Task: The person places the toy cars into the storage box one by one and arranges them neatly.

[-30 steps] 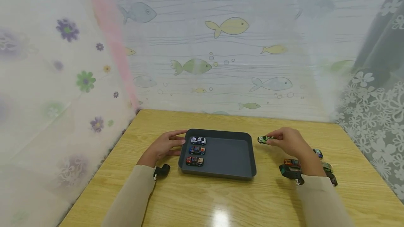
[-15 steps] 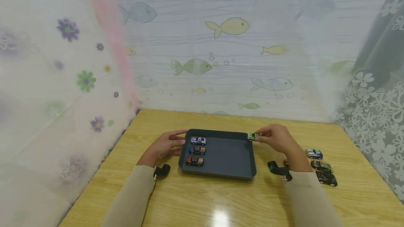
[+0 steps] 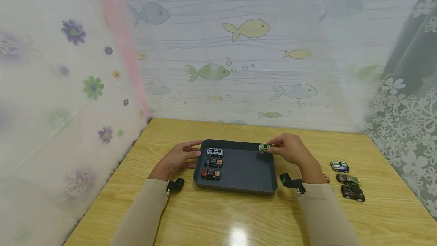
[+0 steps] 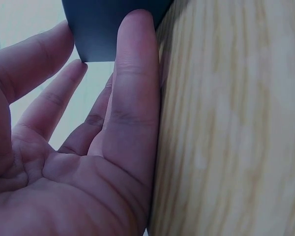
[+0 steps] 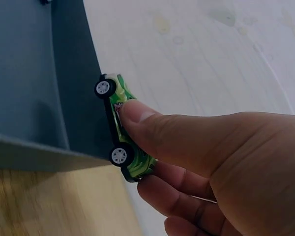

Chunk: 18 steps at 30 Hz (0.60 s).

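Note:
Between thumb and fingers, my right hand (image 3: 289,149) pinches a green toy car (image 5: 119,125), at the far right corner of a dark grey tray (image 3: 244,170). In the right wrist view the car's wheels face the tray's inside. My left hand (image 3: 177,158) is at the tray's left wall, its fingers extended and fingertips touching the side, as the left wrist view shows. Inside the tray, three toy cars line the left side: a white one (image 3: 214,152), a blue one (image 3: 213,163) and a red one (image 3: 211,174).
Right of the tray on the wooden table (image 3: 218,215) stand a white-and-blue toy car (image 3: 339,166), a camouflage-coloured one (image 3: 348,180) and a black one (image 3: 353,193). A red car (image 3: 327,178) is mostly hidden behind my right wrist. A fish-patterned curtain (image 3: 252,56) hangs behind.
My right hand has carried the green toy car leftward, from the table right of the tray to over its far right corner. My left hand has stayed at the tray's left wall.

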{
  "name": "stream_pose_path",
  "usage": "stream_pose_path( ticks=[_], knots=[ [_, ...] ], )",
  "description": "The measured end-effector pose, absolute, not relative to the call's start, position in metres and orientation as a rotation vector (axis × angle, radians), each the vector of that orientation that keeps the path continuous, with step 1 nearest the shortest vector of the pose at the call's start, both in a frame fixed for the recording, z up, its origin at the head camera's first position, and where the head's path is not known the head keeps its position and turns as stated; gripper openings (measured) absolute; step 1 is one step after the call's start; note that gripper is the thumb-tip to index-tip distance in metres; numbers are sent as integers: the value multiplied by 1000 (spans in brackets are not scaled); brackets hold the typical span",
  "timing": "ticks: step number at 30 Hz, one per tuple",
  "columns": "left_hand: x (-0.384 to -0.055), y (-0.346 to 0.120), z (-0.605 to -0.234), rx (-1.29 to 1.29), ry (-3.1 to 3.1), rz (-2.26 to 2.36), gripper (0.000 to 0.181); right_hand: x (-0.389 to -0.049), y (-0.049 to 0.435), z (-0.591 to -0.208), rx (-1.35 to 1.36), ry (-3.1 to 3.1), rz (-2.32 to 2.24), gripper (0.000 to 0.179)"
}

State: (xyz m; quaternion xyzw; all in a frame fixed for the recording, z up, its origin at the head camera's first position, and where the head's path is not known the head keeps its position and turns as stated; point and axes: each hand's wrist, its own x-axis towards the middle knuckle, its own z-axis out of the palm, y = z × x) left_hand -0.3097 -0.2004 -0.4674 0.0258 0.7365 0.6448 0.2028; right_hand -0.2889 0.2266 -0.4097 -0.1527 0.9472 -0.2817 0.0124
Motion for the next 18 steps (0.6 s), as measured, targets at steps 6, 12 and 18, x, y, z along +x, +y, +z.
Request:
stream_pose_path(
  ticks=[6,12,18],
  knots=[
    [-309,-201,-466,75,2062,1799,56,-292,217,-409,-515,2961,-867,27],
    [-309,-199,-467,70,2061,1803,56,-296,203,-410,-492,2948,-853,26],
    [-309,-200,-468,71,2074,1790,55,-301,190,-416,-522,2948,-835,25]
  ],
)
